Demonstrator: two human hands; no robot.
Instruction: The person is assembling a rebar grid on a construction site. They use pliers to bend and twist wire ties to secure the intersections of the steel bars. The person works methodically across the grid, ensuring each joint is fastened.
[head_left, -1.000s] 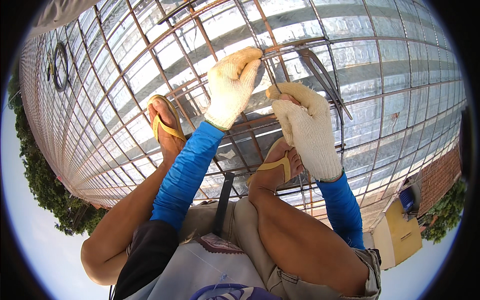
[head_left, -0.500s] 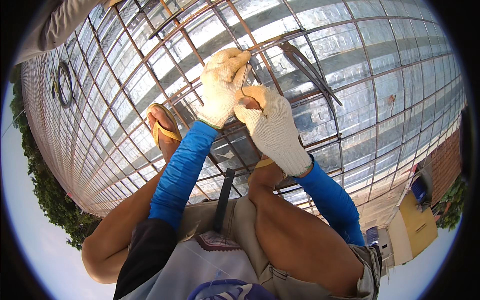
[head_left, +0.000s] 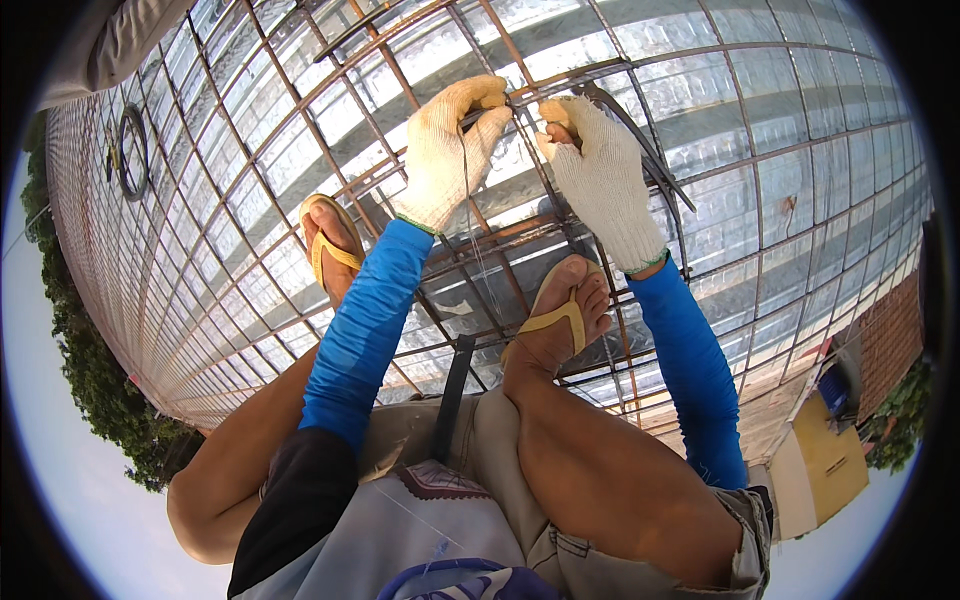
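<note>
In the half-second just past, the person's two gloved hands have parted: they met at the left hand's fingers, and now the right hand (head_left: 600,170) is back to the right, apart from the left hand (head_left: 455,150), which stays near the same crossing of the reinforcing mesh (head_left: 628,64). The left thumb and forefinger reach toward each other at the bars, while a thin wire (head_left: 466,165) runs over the palm and trails down past the wrist; whether the fingertips grip it cannot be told. The right fingers are curled inward beside the crossing, and what lies within them, if anything, is hidden. The parting seems to leave the left hand alone at the crossing, with the wire lying slack rather than drawn tight around the bars. A pair of dark pincers (head_left: 662,172) rests on the mesh just beyond the right hand, its handles slanting down to the right. Corrugated metal sheeting (head_left: 720,215) shows beneath the bars, a dark coil (head_left: 145,160) lies far to the left, and the yellow right sandal (head_left: 560,318) is below the hands.
</note>
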